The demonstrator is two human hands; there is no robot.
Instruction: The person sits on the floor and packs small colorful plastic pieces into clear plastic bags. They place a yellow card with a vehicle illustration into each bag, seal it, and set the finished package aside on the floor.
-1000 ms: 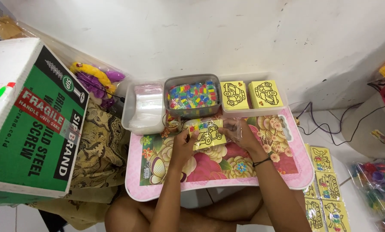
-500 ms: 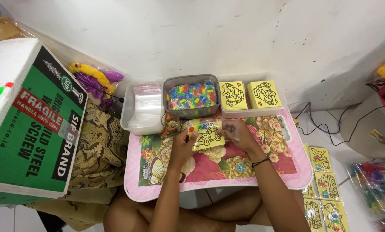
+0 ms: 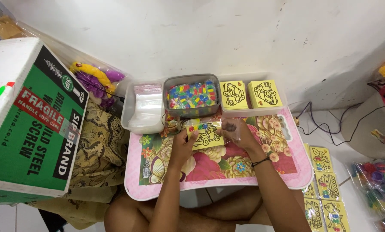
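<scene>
I hold a yellow card printed with a car outline over the middle of the pink flowered lap table, just near of the grey tub of coloured bits. My left hand pinches its left edge, fingers closed on it. My right hand closes on a clear plastic sleeve at the card's right end. The card looks light and fairly stiff, best held by its edges; the sleeve is thin, slick and floppy, so I judge it needs a hold near its mouth. Against the frame a second ago, little differs: card and hands sit in almost the same place.
</scene>
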